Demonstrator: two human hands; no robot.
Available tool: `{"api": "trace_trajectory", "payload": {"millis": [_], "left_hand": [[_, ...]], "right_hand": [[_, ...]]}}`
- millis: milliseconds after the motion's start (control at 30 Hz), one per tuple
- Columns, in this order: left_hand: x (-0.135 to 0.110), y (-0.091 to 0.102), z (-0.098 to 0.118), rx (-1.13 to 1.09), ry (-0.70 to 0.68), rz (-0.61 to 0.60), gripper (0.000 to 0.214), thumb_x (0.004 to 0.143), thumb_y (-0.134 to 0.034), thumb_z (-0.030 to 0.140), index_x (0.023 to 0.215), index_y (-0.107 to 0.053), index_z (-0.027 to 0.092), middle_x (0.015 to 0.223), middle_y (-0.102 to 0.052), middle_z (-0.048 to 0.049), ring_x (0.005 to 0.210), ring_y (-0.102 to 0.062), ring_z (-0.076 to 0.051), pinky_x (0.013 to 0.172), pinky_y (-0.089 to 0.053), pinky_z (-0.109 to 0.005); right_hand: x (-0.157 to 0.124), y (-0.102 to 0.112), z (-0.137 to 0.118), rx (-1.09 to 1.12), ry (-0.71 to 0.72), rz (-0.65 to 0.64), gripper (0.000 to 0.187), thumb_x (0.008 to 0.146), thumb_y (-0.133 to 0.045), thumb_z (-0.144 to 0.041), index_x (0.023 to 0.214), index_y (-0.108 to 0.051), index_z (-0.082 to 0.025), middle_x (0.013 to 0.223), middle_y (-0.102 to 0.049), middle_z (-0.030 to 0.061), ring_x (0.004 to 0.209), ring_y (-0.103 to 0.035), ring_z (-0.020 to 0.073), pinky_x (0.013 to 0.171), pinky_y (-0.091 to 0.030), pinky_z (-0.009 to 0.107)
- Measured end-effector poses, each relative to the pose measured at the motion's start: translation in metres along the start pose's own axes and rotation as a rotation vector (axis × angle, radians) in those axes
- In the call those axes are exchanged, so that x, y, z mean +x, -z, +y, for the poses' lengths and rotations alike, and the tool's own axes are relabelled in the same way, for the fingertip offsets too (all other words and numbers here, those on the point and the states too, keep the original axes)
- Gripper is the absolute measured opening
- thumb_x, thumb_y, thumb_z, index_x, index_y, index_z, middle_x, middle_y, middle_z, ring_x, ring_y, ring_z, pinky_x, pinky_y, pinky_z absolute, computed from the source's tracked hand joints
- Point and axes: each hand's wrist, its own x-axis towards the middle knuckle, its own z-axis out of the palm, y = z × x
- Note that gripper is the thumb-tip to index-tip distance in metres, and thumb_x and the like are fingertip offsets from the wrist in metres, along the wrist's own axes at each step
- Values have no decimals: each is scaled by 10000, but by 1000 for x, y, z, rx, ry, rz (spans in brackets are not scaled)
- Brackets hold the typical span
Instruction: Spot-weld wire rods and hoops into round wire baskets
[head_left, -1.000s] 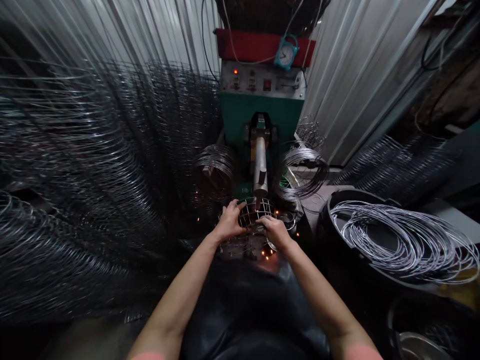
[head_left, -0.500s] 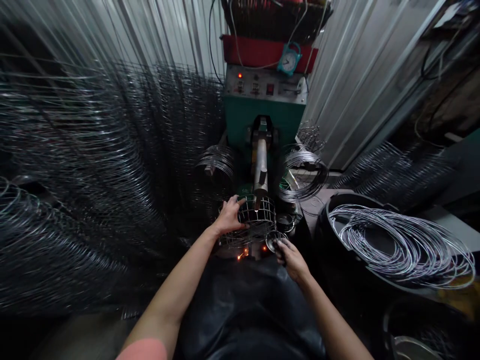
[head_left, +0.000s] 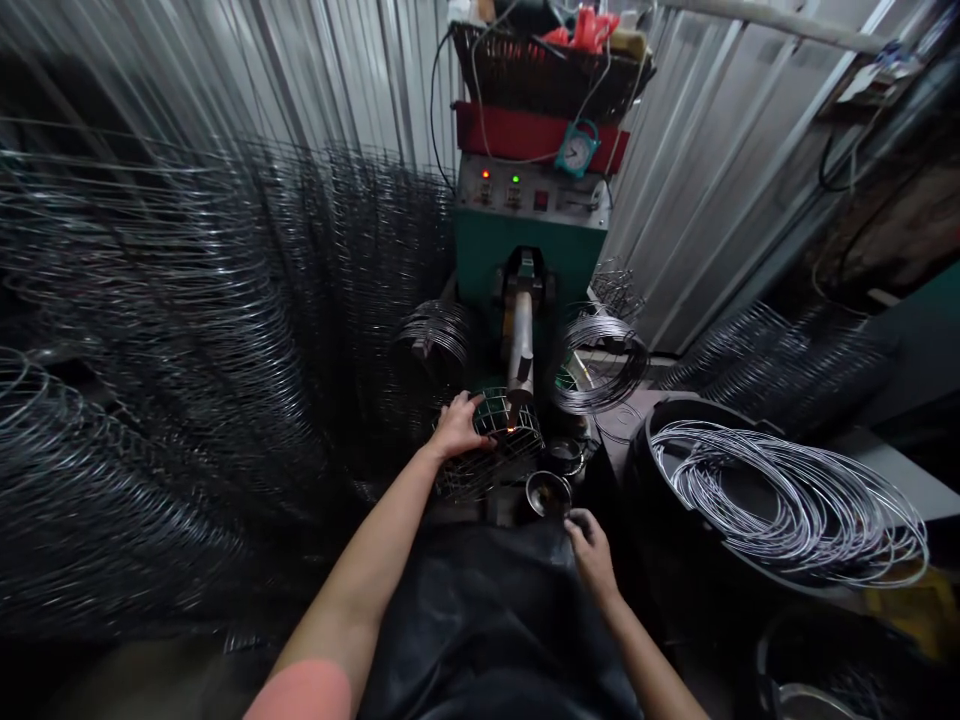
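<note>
A round wire mesh basket [head_left: 499,465] lies on its side beneath the metal arm [head_left: 523,340] of a green welding machine [head_left: 529,235]. Its upper rim is at the arm's tip, where a small orange glow shows. My left hand [head_left: 459,428] grips the mesh from the left, thumb on the near side and fingers over the top. Just right of the basket sits a small round dish [head_left: 548,495] with something brownish inside. By its lower right rim is my right hand [head_left: 591,548], fingertips pinched together; whatever they hold is too small to make out.
Wire coils [head_left: 606,365] hang either side of the machine. Tall stacks of wire hoops [head_left: 247,330] fill the left. At right, a black tub [head_left: 649,470] holds looped wire [head_left: 795,500]. A blue clock [head_left: 577,150] hangs below a cluttered basket [head_left: 547,65].
My right hand has drawn back from the dish toward my lap. Orange sparks below the basket are gone, and a green light has come on at the machine. The left hand keeps its grip.
</note>
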Motion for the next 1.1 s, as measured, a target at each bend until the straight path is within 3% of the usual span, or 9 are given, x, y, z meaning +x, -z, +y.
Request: {"api": "trace_trajectory", "payload": {"millis": [167, 300, 400, 533, 667, 767, 900, 1000, 1100], "left_hand": [[-4, -2, -2, -24, -5, 8, 894, 555, -787, 424, 1331, -400, 203, 1431, -327, -200, 1321, -326, -360, 1054, -271, -562], [-18, -4, -29, -49, -23, -111, 1200, 496, -797, 509, 1443, -121, 215, 1508, -113, -238, 1393, -76, -388, 1031, -66, -689], [-34, -6, -53, -100, 62, -183, 1316, 484, -809, 484, 1449, 42, 206, 1510, -23, -260, 1394, -6, -380, 1023, -59, -688], [-47, -17, -69, -168, 77, -143, 1300, 480, -830, 418, 1449, 21, 245, 1525, -22, -215, 1398, 0, -358, 1058, -80, -640], [-50, -32, -69, -288, 119, 46, 1136, 517, -824, 370, 1424, -159, 205, 1495, -194, -197, 1394, -157, -322, 1110, -138, -538], [-57, -35, -66, -363, 123, 208, 998, 538, -811, 348, 1360, -280, 152, 1425, -326, -181, 1350, -294, -291, 1108, -252, -430], [-82, -26, -54, -310, 63, 291, 920, 531, -811, 349, 1303, -352, 150, 1397, -354, -176, 1331, -320, -306, 1096, -282, -441], [-105, -15, -37, -199, -55, 223, 931, 508, -822, 361, 1294, -370, 151, 1411, -331, -192, 1350, -267, -339, 1109, -214, -506], [-119, -7, -13, -79, -123, 108, 914, 508, -810, 339, 1295, -378, 170, 1432, -311, -191, 1359, -230, -374, 1098, -140, -588]], "right_hand": [[-36, 21, 40, -382, 158, -156, 131, 804, -474, -359, 792, -540, -246, 708, -615, 35, 651, -601, 213, 628, -481, 325], [-44, 35, 64, -489, 202, -187, 126, 817, -436, -327, 854, -538, -263, 735, -636, 51, 670, -637, 239, 632, -505, 354], [-38, 39, 71, -492, 221, -193, 150, 814, -446, -329, 888, -556, -259, 792, -664, 75, 739, -660, 263, 686, -519, 378], [-28, 38, 77, -474, 197, -232, 176, 803, -464, -330, 910, -574, -244, 864, -687, 95, 823, -668, 283, 742, -519, 401], [-26, 35, 77, -455, 173, -229, 211, 799, -478, -338, 953, -572, -229, 880, -691, 92, 833, -667, 270, 749, -510, 391], [-24, 33, 52, -406, 161, -264, 208, 780, -508, -343, 926, -589, -220, 825, -694, 67, 774, -666, 243, 721, -509, 359], [-14, 21, -27, -312, 235, -481, 173, 773, -520, -307, 819, -647, -199, 827, -699, 51, 801, -648, 207, 768, -495, 323], [0, 2, -90, -279, 263, -729, 223, 782, -500, -244, 888, -689, -191, 900, -706, 32, 861, -638, 190, 816, -478, 306], [15, -23, -124, -381, 235, -932, 259, 765, -498, -157, 912, -708, -185, 879, -714, 6, 834, -643, 174, 774, -483, 272]]}}
